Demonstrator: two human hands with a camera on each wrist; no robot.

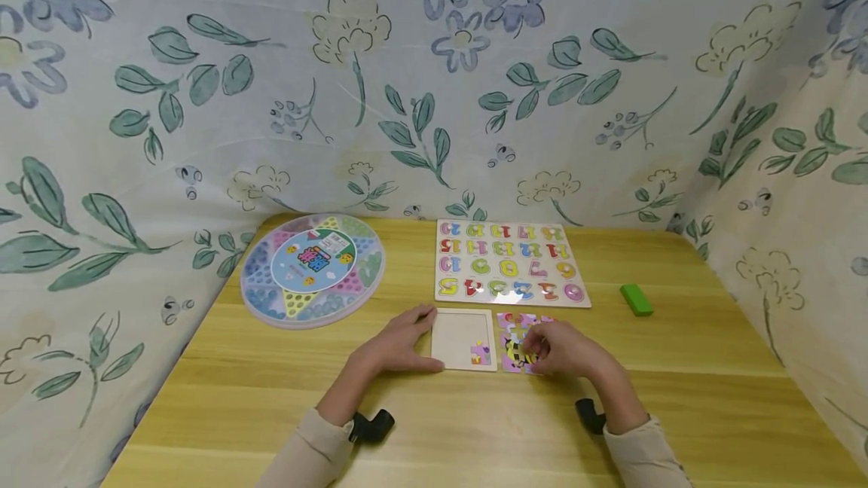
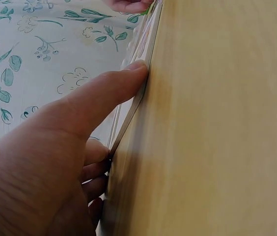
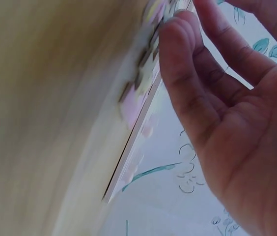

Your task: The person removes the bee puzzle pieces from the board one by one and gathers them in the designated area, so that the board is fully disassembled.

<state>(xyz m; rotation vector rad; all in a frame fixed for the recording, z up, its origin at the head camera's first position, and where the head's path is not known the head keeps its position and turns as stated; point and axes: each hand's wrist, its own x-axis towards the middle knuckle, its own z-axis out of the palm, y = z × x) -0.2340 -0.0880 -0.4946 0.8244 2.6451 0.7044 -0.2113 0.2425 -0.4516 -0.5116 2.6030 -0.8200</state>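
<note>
A small square wooden puzzle tray (image 1: 453,337) lies in front of me, with a few joined purple pieces (image 1: 481,353) in its lower right corner. My left hand (image 1: 401,345) holds the tray at its left side, thumb at the near corner and fingers by the far one. In the left wrist view the thumb (image 2: 114,88) presses on the tray's edge. Right of the tray is a patch of jigsaw pieces (image 1: 510,364) with a bee picture. My right hand (image 1: 566,350) is over them, fingers bent and tips among the pieces; I cannot tell whether it pinches one.
Behind the tray lies a number puzzle board (image 1: 491,257). A round board-game disc (image 1: 313,269) with coloured star points is at the back left, and a green block (image 1: 636,300) at the right. A flowered cloth (image 1: 434,81) hangs behind the wooden table (image 1: 475,428).
</note>
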